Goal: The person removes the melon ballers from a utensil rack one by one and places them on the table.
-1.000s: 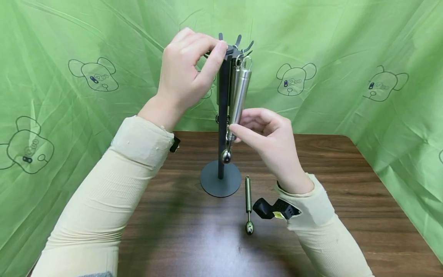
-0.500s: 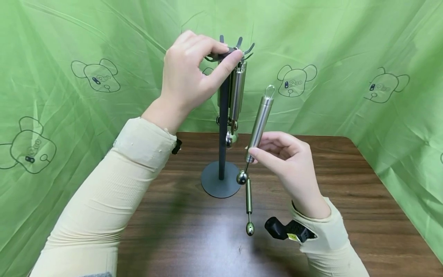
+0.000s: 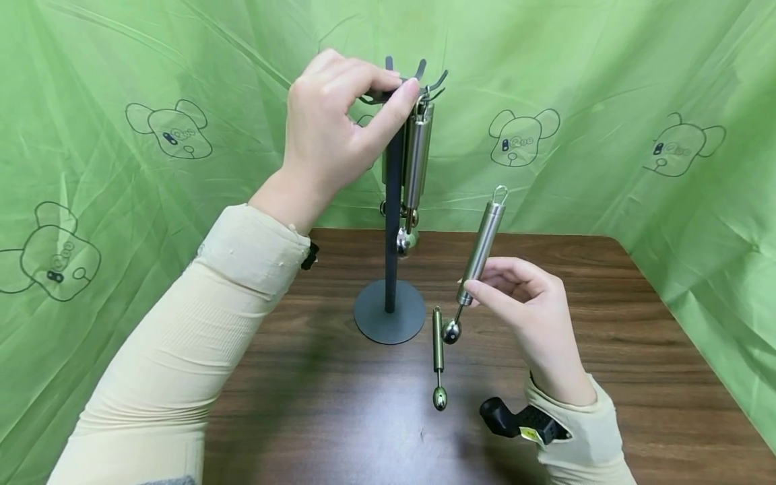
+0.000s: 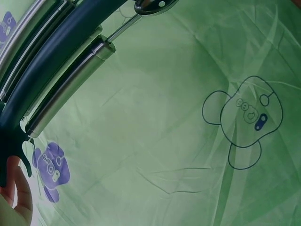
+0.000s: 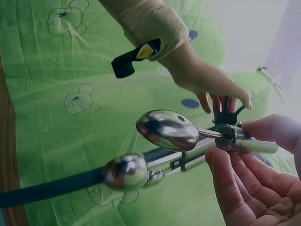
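My left hand (image 3: 336, 128) holds the top of a dark utensil stand (image 3: 393, 242), its thumb and fingers pinching the rack beneath the upturned hooks. Steel melon ballers (image 3: 417, 158) hang from those hooks; in the left wrist view, one handle (image 4: 70, 87) slants beside the dark pole (image 4: 51, 63). Off to the right of the stand, my right hand (image 3: 527, 313) pinches another melon baller (image 3: 481, 246) low on its handle, wire loop up and scoop down. The right wrist view shows its shiny scoop (image 5: 167, 132), with a small hole, and my thumb and fingers around the handle end.
A smaller melon baller (image 3: 438, 340) lies on the brown wooden table (image 3: 606, 377), in front of the stand's round base (image 3: 388, 327). Green cloth (image 3: 606, 60) with printed bear heads surrounds the table at the back and sides.
My right hand has taken the melon baller off the stand and moved it right and down. My left thumb has shifted slightly along the stand's top, where the hand stays.
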A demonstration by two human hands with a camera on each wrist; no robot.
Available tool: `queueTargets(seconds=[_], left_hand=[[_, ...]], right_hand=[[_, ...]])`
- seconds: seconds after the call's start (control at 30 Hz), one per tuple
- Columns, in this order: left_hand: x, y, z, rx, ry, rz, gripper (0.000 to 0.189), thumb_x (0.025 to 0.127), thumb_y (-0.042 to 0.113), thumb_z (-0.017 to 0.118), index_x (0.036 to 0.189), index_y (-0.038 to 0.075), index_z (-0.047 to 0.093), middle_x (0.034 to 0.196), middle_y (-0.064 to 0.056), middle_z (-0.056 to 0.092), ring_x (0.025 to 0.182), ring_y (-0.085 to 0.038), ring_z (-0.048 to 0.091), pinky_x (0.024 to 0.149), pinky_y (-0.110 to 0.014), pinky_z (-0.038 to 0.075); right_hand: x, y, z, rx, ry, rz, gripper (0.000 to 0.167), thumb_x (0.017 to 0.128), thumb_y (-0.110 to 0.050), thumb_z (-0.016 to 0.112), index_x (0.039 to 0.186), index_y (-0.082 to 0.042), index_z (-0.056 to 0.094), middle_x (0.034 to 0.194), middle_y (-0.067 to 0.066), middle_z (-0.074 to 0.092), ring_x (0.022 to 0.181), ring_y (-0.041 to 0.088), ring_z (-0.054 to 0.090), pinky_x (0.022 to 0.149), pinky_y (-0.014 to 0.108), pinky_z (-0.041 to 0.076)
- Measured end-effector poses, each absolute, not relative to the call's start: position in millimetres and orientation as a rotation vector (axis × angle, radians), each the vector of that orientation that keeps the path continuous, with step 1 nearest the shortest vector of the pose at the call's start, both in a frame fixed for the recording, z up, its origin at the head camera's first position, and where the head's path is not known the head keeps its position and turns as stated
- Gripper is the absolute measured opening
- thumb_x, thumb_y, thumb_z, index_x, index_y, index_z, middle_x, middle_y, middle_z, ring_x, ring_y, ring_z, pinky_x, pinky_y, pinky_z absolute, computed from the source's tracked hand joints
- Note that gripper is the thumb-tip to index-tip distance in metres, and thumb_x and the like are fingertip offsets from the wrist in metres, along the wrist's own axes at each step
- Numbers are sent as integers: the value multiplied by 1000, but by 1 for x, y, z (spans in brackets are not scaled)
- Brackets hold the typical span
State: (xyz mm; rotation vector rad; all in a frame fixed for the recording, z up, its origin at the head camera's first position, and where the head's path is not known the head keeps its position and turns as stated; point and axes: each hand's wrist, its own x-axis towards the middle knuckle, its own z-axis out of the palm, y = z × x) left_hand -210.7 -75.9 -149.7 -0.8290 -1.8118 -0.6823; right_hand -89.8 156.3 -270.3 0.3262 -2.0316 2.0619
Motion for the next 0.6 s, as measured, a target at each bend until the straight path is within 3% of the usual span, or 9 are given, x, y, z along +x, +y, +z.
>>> queueTargets(seconds=[0.6], left_hand=[[-210,-73,-151,-849,-1789,-715,29,94,33,61,91,12,80,92,1,78,79,-21,61,74,-24,40]], right_hand=[[-95,182,-314,318,-2095,2106,20,85,7,70,95,-10,73,79,-2,74,64,13,71,67,26,58]])
